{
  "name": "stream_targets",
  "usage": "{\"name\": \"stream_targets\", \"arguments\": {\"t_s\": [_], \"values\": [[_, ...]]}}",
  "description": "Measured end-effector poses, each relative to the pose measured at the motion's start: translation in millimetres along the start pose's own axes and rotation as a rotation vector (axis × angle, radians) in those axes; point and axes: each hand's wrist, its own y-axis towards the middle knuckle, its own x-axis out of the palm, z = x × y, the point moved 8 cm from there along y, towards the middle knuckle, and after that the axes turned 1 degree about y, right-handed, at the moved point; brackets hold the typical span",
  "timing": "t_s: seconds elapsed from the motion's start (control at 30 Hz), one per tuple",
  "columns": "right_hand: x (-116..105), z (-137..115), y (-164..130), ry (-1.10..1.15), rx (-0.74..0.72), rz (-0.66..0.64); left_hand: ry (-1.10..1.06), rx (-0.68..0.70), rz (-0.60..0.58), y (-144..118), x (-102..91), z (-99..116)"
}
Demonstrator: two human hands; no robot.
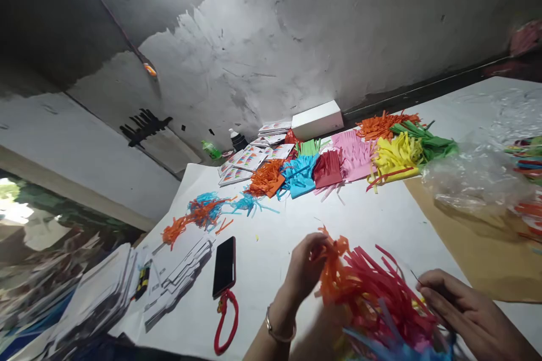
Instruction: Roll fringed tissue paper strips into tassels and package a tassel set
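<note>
Down at the bottom centre of the frame, your left hand pinches the orange strips at the upper end of a bundle of cut paper strips, fingers curled tight on them. Your right hand, at the lower right, rests at the bundle's far end with its fingers drawn close around a thin dark stick (whether it also grips the strips, you cannot tell from this blur). The bundle itself lies between both hands, red and pink through the middle, blue at the bottom edge. Left of your wrist, a black phone lies flat on the white table sheet, a red cord loop at its lower end. Further up the frame, piles of fringed coloured paper run in a row, with a white box behind them and crumpled clear plastic at the right.
</note>
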Motion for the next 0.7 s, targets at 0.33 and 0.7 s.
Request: {"name": "stream_targets", "arguments": {"t_s": [0.33,0.7], "values": [[56,-84,10,-0.238,-0.374,-0.211,-0.158,0.451,-0.036,-20,28.4,105],[-1,-58,14,-0.014,-0.202,0.274,0.233,0.02,0.026,-23,-3.9,46]]}}
